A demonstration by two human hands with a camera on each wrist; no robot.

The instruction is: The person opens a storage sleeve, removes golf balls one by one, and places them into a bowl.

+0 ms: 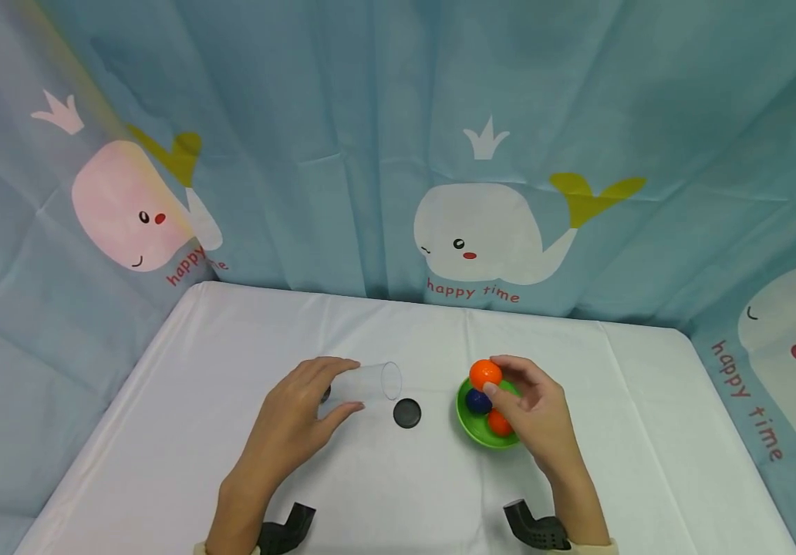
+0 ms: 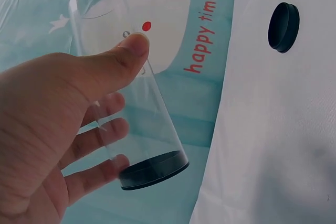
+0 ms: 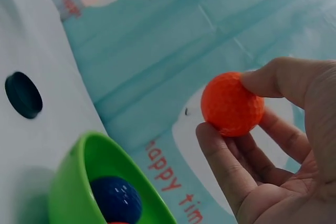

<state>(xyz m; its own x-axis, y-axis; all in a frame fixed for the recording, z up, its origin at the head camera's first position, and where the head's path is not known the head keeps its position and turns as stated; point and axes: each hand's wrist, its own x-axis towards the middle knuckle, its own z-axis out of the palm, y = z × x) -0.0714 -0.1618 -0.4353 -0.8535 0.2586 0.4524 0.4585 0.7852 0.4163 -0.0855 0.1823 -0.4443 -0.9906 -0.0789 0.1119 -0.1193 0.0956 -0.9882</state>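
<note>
My left hand (image 1: 294,412) grips a clear plastic tube (image 2: 142,124), thumb on one side and fingers on the other. A black cap (image 2: 155,170) closes one end of the tube; the other end, an open rim, points right in the head view. Between my right thumb and fingertips an orange golf ball (image 3: 231,103) is pinched. That right hand (image 1: 540,408) is above the green bowl (image 3: 68,187). Inside the bowl lie a dark blue golf ball (image 3: 116,199) and a second orange ball (image 1: 499,423), partly hidden by the hand in the head view.
A loose black cap (image 1: 407,413) lies on the white tablecloth (image 1: 426,493) between the hands. Behind the table hangs a blue curtain (image 1: 342,223) printed with whales. Dark wrist mounts (image 1: 537,528) sit on both wrists.
</note>
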